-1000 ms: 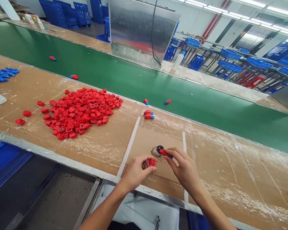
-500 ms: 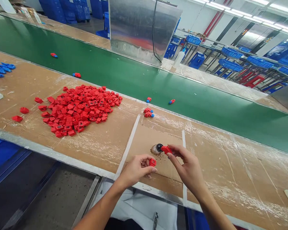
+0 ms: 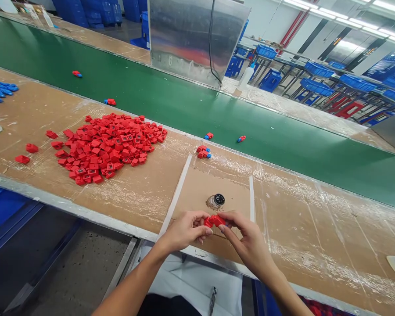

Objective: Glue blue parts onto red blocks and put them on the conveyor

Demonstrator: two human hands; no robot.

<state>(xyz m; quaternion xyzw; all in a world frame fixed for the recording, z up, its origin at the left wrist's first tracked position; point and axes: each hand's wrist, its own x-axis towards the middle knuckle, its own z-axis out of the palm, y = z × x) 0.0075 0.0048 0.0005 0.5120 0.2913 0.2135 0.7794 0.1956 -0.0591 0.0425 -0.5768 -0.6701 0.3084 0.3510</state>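
Observation:
Close above the cardboard near the table's front edge, my two hands meet. My left hand [image 3: 190, 229] pinches a small red block-shaped plastic piece [image 3: 208, 222]. Between the thumb and fingers of my right hand [image 3: 245, 232] is a second red plastic piece [image 3: 218, 219], touching the first; fingers cover parts of both. Just beyond them stands a small round jar [image 3: 218, 200] with a dark top, with brown specks on the cardboard around it. A large pile of red pieces [image 3: 108, 147] lies to the left.
Behind the table runs a green conveyor belt [image 3: 184, 101] carrying several red-and-blue pieces. A few more red-and-blue pieces [image 3: 203, 152] lie at the table's back edge. Blue pieces [image 3: 0, 91] are heaped at far left. A metal panel [image 3: 194, 44] and a white bottle [image 3: 246, 78] stand beyond the belt.
My right hand has moved from the jar toward me and brought its red piece against the one in my left hand. Pieces on the belt have shifted slightly right.

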